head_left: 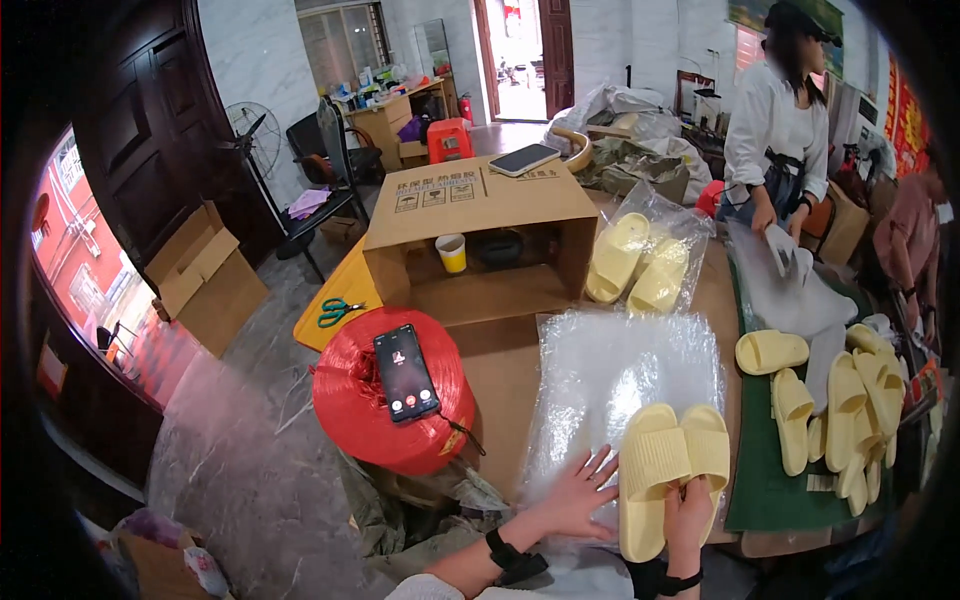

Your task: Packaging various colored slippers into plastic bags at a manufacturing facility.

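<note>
A pair of pale yellow slippers (655, 455) lies side by side at the table's near edge, overlapping a stack of clear plastic bags (590, 375). My right hand (688, 515) is closed on the right-hand slipper, its fingertips at the strap's opening; part of that slipper is hidden behind the hand. Just left of the pair, my left hand (575, 497) rests with fingers spread on the plastic. Beyond the stack, another pair of yellow slippers (620, 255) sits inside a clear bag.
A cardboard box (480, 215) on its side holds a yellow-and-white cup (452, 253). Left of the bags, a phone (407, 375) lies on a red twine roll (345, 400), with scissors (338, 312) behind. Several loose slippers (793, 420) cover a green mat (745, 500). A co-worker (780, 130) handles plastic.
</note>
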Action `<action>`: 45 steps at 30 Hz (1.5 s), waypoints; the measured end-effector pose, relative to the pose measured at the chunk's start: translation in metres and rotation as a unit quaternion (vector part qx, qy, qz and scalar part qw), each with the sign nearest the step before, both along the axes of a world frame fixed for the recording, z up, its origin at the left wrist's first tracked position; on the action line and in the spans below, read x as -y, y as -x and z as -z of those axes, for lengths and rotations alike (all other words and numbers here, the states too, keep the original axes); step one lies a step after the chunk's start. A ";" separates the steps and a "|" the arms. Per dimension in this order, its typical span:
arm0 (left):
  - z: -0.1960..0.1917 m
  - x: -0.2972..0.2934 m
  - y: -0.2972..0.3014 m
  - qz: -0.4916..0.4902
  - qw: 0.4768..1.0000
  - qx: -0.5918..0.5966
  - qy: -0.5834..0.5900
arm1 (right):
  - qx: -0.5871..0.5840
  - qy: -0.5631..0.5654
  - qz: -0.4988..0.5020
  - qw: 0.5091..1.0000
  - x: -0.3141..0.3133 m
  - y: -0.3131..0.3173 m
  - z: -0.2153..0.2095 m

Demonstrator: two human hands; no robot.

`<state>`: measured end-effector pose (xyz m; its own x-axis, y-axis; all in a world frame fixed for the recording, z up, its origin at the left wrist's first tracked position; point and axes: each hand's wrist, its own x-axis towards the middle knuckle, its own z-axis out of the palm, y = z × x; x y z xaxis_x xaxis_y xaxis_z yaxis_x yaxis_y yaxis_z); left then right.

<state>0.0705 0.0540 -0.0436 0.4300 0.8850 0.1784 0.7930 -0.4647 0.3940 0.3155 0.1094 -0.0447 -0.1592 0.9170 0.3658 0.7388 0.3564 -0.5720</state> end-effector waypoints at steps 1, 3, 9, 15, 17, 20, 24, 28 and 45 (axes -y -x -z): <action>0.001 -0.001 0.000 0.003 1.000 0.001 0.000 | 0.001 0.000 0.003 1.000 -0.001 0.000 0.001; 0.000 -0.002 0.001 -0.002 1.000 -0.014 0.025 | -0.009 0.017 0.000 1.000 -0.002 0.003 -0.002; -0.002 -0.003 0.002 0.001 1.000 -0.016 0.023 | -0.004 -0.008 -0.001 1.000 -0.002 0.003 0.001; 0.004 0.000 0.004 -0.003 1.000 0.004 0.005 | 0.016 -0.008 0.004 1.000 0.001 0.003 0.003; 0.004 0.001 0.003 0.000 1.000 -0.018 0.014 | 0.010 0.006 0.005 1.000 0.001 0.006 -0.001; 0.006 -0.001 0.003 -0.001 0.999 -0.036 0.014 | 0.004 0.002 -0.006 1.000 0.002 0.003 -0.005; 0.004 -0.001 -0.001 -0.004 1.000 -0.013 0.006 | -0.007 0.004 -0.033 0.999 0.008 -0.011 -0.015; -0.006 -0.001 -0.004 -0.006 1.000 -0.005 0.004 | -0.092 -0.024 0.003 0.995 0.026 -0.028 -0.040; -0.013 -0.014 0.000 -0.077 0.996 -0.008 -0.035 | -0.338 -0.077 0.065 0.936 0.066 -0.118 -0.017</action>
